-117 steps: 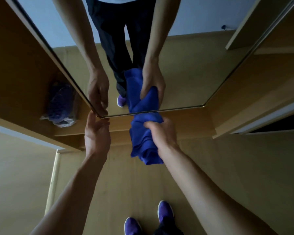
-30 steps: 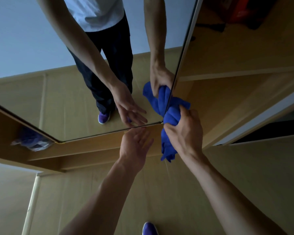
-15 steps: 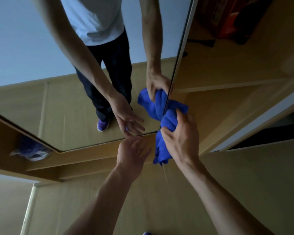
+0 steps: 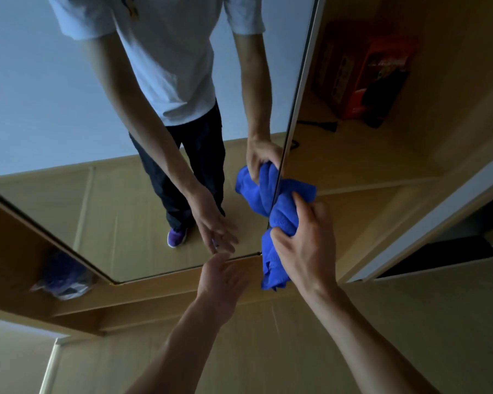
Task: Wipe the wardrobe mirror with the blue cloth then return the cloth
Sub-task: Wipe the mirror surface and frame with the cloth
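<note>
Two bare hands are at the lower right corner of the wardrobe mirror (image 4: 40, 95). The right hand (image 4: 305, 251) has its grip closed around the bunched blue cloth (image 4: 282, 217), thumb and fingers curled over the wad. It holds the cloth against the mirror's right edge, just above the bottom corner. A loose end of the cloth hangs below the hand, past the mirror's bottom edge. The left hand (image 4: 222, 282) has a slack grip with nothing in it, its fingers straight and slightly spread. Its fingertips are at the mirror's bottom edge (whether they touch the glass cannot be told). Right of the mirror, an open wardrobe compartment (image 4: 382, 160) holds a red box (image 4: 362, 72). A blurred purple bundle in clear plastic (image 4: 63, 277) sits beside the mirror's left edge.
</note>
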